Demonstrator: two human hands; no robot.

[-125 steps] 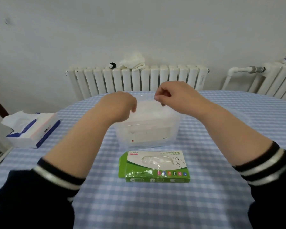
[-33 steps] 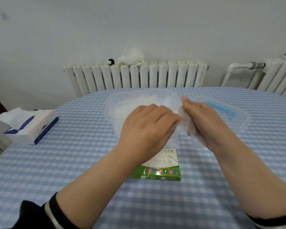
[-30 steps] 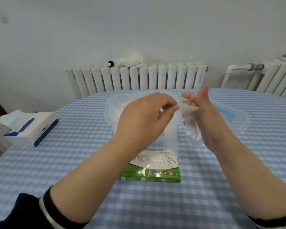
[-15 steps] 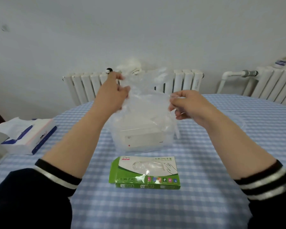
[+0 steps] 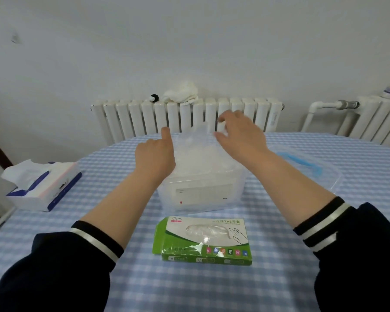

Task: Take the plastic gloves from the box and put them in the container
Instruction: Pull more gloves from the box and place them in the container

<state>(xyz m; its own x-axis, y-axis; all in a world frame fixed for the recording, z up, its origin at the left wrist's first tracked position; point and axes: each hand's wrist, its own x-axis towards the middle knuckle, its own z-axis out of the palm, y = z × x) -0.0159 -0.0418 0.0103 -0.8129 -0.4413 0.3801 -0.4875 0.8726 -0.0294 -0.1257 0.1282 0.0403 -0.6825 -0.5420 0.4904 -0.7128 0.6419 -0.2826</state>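
Note:
A clear plastic container (image 5: pixel 200 198) stands mid-table, heaped with thin clear plastic gloves (image 5: pixel 198 152). The top glove lies crumpled above the rim between my hands. My left hand (image 5: pixel 155 156) hovers over the container's left side with its index finger straight, beside the glove's edge; no glove shows in its grip. My right hand (image 5: pixel 240 136) is spread over the pile's right side, relaxed fingertips touching the top glove. The green glove box (image 5: pixel 204 240) lies flat in front of the container, with a bit of glove poking from its opening.
The container's clear lid (image 5: pixel 306 170) with a blue handle lies to the right. A tissue pack (image 5: pixel 43 185) sits at the left table edge. The checked tablecloth (image 5: pixel 279 278) covers the table. A white radiator (image 5: pixel 189 115) runs behind it.
Half a second ago both hands held a glove stretched above the container. Now the glove lies on the pile and both hands have lowered and loosened.

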